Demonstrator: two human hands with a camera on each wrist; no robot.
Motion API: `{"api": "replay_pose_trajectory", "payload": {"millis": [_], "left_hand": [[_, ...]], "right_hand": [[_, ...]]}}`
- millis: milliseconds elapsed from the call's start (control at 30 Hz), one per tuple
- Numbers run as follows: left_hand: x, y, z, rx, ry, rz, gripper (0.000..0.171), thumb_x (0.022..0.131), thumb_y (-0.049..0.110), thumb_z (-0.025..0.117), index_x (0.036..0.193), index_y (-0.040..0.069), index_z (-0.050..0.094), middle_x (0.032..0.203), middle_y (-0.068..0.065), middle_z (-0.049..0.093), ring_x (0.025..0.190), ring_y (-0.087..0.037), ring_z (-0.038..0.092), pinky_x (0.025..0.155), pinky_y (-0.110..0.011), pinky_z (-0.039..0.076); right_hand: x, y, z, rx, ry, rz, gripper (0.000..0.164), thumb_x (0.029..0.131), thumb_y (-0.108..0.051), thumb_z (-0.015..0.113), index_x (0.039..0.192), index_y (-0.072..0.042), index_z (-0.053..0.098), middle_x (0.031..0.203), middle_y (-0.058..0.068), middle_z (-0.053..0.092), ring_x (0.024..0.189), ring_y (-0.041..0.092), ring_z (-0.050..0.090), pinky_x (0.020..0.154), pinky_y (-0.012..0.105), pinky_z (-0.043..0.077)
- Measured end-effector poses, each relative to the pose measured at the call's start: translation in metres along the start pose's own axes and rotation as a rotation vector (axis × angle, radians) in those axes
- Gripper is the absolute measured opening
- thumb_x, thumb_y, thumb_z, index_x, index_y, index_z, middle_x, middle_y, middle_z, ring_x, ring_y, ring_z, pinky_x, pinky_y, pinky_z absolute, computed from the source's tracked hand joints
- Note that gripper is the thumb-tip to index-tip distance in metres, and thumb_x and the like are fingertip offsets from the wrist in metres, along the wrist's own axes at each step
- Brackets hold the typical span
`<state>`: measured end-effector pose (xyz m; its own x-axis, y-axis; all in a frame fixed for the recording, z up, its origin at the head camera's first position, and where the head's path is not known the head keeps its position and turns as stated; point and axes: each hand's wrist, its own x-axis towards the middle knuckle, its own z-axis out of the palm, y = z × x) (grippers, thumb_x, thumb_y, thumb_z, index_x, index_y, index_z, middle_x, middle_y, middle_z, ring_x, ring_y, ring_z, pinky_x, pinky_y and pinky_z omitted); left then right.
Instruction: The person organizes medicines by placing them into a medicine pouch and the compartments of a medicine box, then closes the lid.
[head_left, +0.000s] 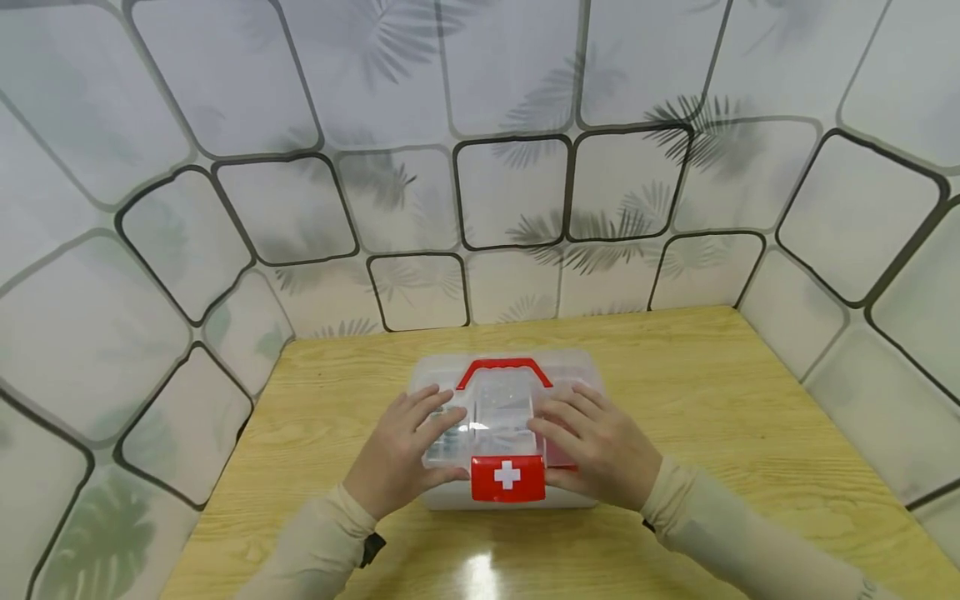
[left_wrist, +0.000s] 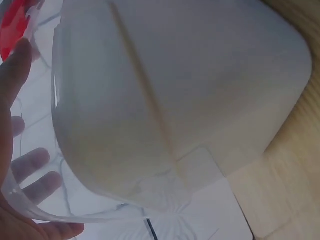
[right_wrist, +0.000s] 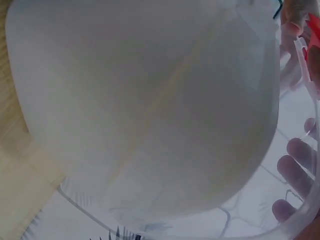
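A first-aid box (head_left: 450, 500) with a white base and a clear domed lid (head_left: 504, 402) stands on the table. On its front is a red latch (head_left: 483, 483) marked with a white cross; a red handle (head_left: 504, 363) crosses the lid top. My left hand (head_left: 397, 458) holds the lid's front left, fingers spread over the top and thumb at the latch's left edge. On the other side, my right hand (head_left: 611, 450) mirrors it, its thumb at the latch's right edge. In both wrist views fingertips show through the lid. Contents are blurred behind the plastic.
The wood-grain table (head_left: 337, 375) reaches back to a patterned wall covering (head_left: 517, 192) of rounded outlines and leaf prints. Similar covering flanks the table on the left and right.
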<state>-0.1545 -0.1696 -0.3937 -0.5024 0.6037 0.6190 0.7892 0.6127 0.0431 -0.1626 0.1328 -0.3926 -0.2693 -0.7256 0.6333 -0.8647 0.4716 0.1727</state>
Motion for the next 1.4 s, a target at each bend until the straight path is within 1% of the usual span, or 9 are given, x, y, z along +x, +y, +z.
{"api": "replay_pose_trajectory", "payload": {"millis": [233, 467, 667, 833, 933, 1033, 1200, 1300, 1400], "left_hand": [[-0.013, 0.006, 0.006, -0.004, -0.038, -0.024, 0.069, 0.068, 0.042, 0.085, 0.126, 0.013, 0.061, 0.131, -0.013, 0.056, 0.126, -0.035, 0.047, 0.094, -0.066, 0.038], [-0.02, 0.012, 0.014, 0.044, -0.067, -0.034, 0.065, 0.074, 0.044, 0.08, 0.127, 0.015, 0.058, 0.134, -0.013, 0.053, 0.129, -0.034, 0.043, 0.097, -0.065, 0.036], [-0.008, 0.006, 0.023, 0.119, -0.1, -0.058, 0.065, 0.075, 0.042, 0.079, 0.129, 0.014, 0.056, 0.136, -0.014, 0.051, 0.132, -0.035, 0.041, 0.099, -0.063, 0.035], [0.01, -0.004, 0.034, 0.197, -0.18, -0.123, 0.068, 0.078, 0.043, 0.077, 0.133, 0.012, 0.053, 0.14, -0.015, 0.047, 0.134, -0.035, 0.038, 0.102, -0.061, 0.034], [0.02, -0.01, 0.041, 0.227, -0.21, -0.142, 0.067, 0.08, 0.042, 0.075, 0.134, 0.01, 0.052, 0.141, -0.016, 0.046, 0.134, -0.036, 0.037, 0.102, -0.061, 0.033], [0.026, -0.018, 0.047, 0.238, -0.208, -0.146, 0.063, 0.083, 0.04, 0.071, 0.134, 0.009, 0.052, 0.141, -0.017, 0.046, 0.134, -0.037, 0.037, 0.101, -0.062, 0.033], [0.031, -0.026, 0.056, 0.208, -0.165, -0.164, 0.06, 0.084, 0.043, 0.064, 0.131, 0.007, 0.053, 0.14, -0.017, 0.046, 0.134, -0.038, 0.037, 0.102, -0.063, 0.03], [0.034, -0.025, 0.063, 0.198, -0.144, -0.185, 0.068, 0.082, 0.054, 0.063, 0.129, 0.005, 0.054, 0.139, -0.018, 0.047, 0.133, -0.039, 0.038, 0.105, -0.061, 0.029], [0.036, -0.024, 0.07, 0.226, -0.125, -0.196, 0.08, 0.076, 0.065, 0.065, 0.127, 0.004, 0.054, 0.138, -0.019, 0.048, 0.132, -0.039, 0.039, 0.106, -0.059, 0.029]], "right_hand": [[-0.01, -0.006, 0.009, 0.028, 0.007, -0.015, 0.06, 0.07, -0.044, 0.082, 0.116, -0.01, 0.065, 0.113, 0.009, 0.063, 0.105, 0.029, 0.058, 0.093, 0.049, 0.047], [-0.017, -0.006, 0.015, 0.018, -0.021, -0.022, 0.06, 0.071, -0.047, 0.08, 0.118, -0.012, 0.064, 0.114, 0.008, 0.063, 0.105, 0.026, 0.057, 0.089, 0.046, 0.051], [-0.018, 0.013, 0.022, 0.001, -0.058, 0.003, 0.059, 0.072, -0.043, 0.08, 0.12, -0.013, 0.064, 0.116, 0.008, 0.062, 0.108, 0.026, 0.055, 0.09, 0.044, 0.05], [-0.021, 0.037, 0.03, -0.001, -0.162, 0.071, 0.068, 0.073, -0.041, 0.08, 0.131, -0.014, 0.057, 0.13, 0.008, 0.056, 0.122, 0.026, 0.047, 0.102, 0.046, 0.04], [-0.024, 0.048, 0.037, 0.007, -0.195, 0.107, 0.075, 0.072, -0.04, 0.081, 0.136, -0.014, 0.053, 0.137, 0.008, 0.051, 0.126, 0.027, 0.043, 0.107, 0.05, 0.034], [-0.025, 0.056, 0.043, 0.023, -0.194, 0.136, 0.075, 0.073, -0.04, 0.078, 0.138, -0.014, 0.051, 0.139, 0.007, 0.049, 0.127, 0.026, 0.042, 0.108, 0.052, 0.03], [-0.023, 0.061, 0.049, 0.065, -0.164, 0.188, 0.062, 0.08, -0.038, 0.065, 0.137, -0.016, 0.052, 0.139, 0.006, 0.049, 0.126, 0.025, 0.043, 0.107, 0.051, 0.029], [-0.021, 0.062, 0.051, 0.068, -0.157, 0.236, 0.059, 0.083, -0.042, 0.062, 0.136, -0.017, 0.053, 0.137, 0.005, 0.05, 0.124, 0.024, 0.044, 0.107, 0.05, 0.028], [-0.02, 0.06, 0.055, 0.029, -0.15, 0.275, 0.065, 0.081, -0.05, 0.067, 0.136, -0.018, 0.053, 0.135, 0.005, 0.052, 0.122, 0.025, 0.046, 0.106, 0.051, 0.03]]}}
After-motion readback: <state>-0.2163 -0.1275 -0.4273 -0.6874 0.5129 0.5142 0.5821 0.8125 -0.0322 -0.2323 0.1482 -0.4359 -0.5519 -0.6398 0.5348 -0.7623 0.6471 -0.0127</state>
